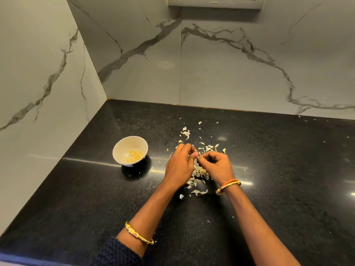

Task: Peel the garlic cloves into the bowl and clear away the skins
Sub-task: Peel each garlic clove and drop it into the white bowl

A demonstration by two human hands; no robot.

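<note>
My left hand [179, 164] and my right hand [218, 165] meet at the fingertips over the black counter, both pinching a small garlic clove [196, 159] that their fingers mostly hide. Pale garlic skins [197, 174] lie heaped under and between the hands, with more scattered skins [186, 133] farther back. A white bowl [123, 147] stands to the left of my left hand and holds several peeled yellowish cloves [134, 155].
The black speckled counter [269, 169] runs into a corner of marble-patterned walls at the left and back. Small skin flakes [199, 192] lie near my wrists. A switch panel [215, 2] sits high on the back wall.
</note>
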